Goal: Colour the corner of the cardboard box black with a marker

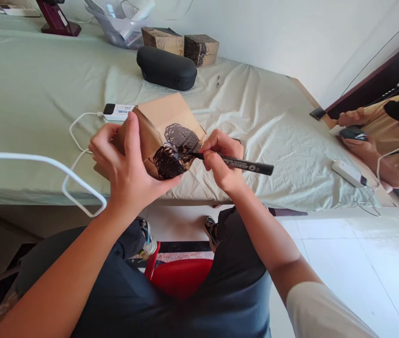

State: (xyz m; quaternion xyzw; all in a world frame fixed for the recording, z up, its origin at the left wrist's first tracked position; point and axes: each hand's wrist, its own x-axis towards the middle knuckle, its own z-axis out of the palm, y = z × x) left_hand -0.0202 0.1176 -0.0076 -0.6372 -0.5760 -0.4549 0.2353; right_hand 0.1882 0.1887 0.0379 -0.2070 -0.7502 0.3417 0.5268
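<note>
A brown cardboard box (171, 110) is held tilted above the near edge of the cloth-covered table. My left hand (125, 157) grips it from the left, thumb along the lower edge and fingers spread over the side. Dense black ink drawing (181, 136) covers part of two faces around a corner. A black marker pen (248, 165) is pinched in my right hand (222, 157), its tip end at the inked area. The pen's other end points right. The fingertips of my left hand behind the box are hidden.
A black zippered case (167, 68), two cardboard boxes (208, 49) and a clear plastic bin (118, 28) stand at the back. A white device (118, 111) with a cable lies behind the held box. At right, another person's hands (357, 136) hold a dark object near a white power strip (349, 173).
</note>
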